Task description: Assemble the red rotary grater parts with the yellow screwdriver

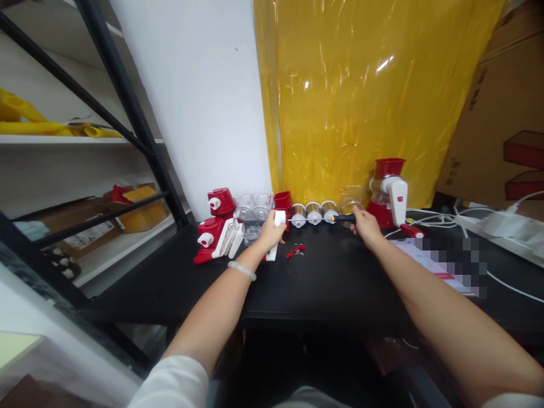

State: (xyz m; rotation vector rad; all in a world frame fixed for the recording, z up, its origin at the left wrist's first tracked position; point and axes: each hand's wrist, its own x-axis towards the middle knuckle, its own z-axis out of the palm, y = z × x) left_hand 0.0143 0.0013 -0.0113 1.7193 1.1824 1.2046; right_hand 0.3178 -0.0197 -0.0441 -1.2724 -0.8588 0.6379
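- Yellow plastic sheeting [361,102] is hanging behind a black bench [323,289], and a person is reaching over it with both arms.
- Left hand [269,233] is gripping a white part [280,217] near the bench's middle; a pale bangle [242,271] is circling that wrist.
- Right hand [366,228] is gripping the dark handle of a screwdriver [343,218], whose shaft is pointing at the white part; from where I'm standing, I cannot tell whether the tip is touching.
- Small red pieces [300,248] and metal bits are lying on the bench between the hands.
- Three drums [313,214] are sitting in a row behind the screwdriver.
- Red housings [211,231], white handles [232,239] and clear cups [262,199] are crowding the left side.
- A red-and-white machine [398,198] is standing beyond the right hand, white cables [440,220] trailing beside it.
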